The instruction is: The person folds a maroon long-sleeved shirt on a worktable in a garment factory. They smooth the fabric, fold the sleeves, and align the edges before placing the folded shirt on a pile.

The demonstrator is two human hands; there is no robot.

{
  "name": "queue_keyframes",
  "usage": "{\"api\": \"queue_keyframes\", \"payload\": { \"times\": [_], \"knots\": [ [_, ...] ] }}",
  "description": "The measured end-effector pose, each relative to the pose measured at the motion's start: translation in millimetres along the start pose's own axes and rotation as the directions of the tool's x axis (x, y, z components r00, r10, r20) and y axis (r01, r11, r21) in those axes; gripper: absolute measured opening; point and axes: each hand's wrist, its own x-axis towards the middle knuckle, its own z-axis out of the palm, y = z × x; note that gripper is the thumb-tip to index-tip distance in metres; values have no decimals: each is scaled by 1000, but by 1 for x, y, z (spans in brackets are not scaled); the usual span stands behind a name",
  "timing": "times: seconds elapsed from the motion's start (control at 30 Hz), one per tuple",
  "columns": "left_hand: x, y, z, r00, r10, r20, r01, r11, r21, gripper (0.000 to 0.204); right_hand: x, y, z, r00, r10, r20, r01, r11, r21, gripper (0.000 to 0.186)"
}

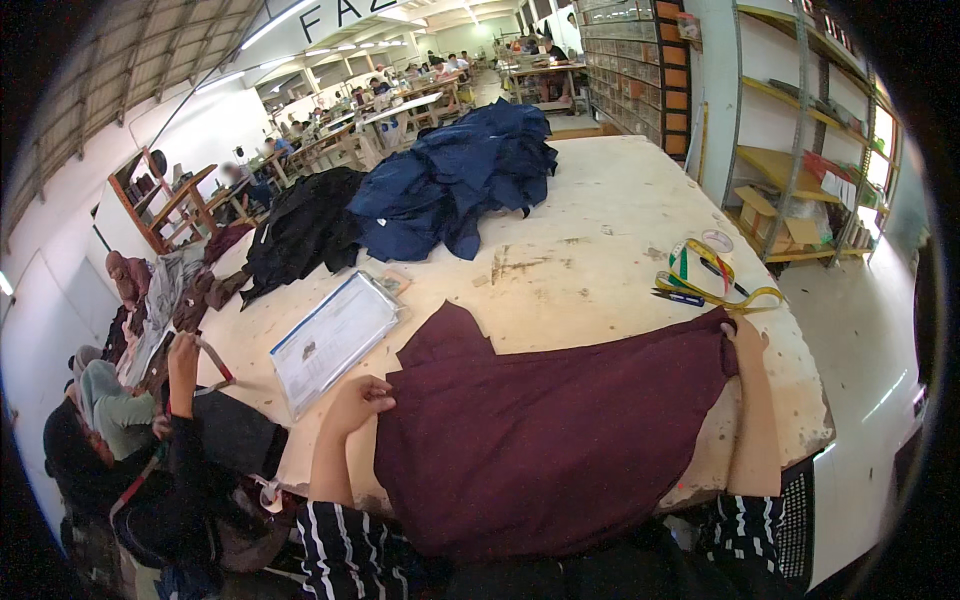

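Note:
A maroon cloth piece (540,440), which looks like part of a garment, is spread over the near side of the table and hangs past its front edge. At its upper left corner my left hand (358,402) has its fingers pinched on the cloth edge. The opposite upper corner is gripped by my right hand (745,345), with the cloth stretched between both hands. A pointed maroon flap (447,335) lies beyond the upper edge, by the left hand. What the cloth covers is hidden.
Dark blue garments (455,175) and black cloth (300,225) are heaped at the far side. A clipboard with papers (335,335) lies left. Yellow measuring tape (720,295), pens (678,297) and a tape roll (717,240) lie right. A co-worker (150,480) holds a tape at the left edge.

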Motion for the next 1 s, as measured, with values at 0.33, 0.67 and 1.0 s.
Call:
{"api": "queue_keyframes", "payload": {
  "times": [0.33,0.67,1.0],
  "knots": [
    [51,-15,19,989,6,-146,-12,999,-39,24,4,9,5,995,-88,-52,93,990,110,40],
    [16,-29,-34,909,160,-384,-377,707,-598,14,-26,4,-81,969,-247,-25,94,272,958,18],
    [27,-45,-9,886,6,-463,-229,875,-426,19,-25,-2,-64,984,-178,-18,133,656,743,26]
  ]
}}
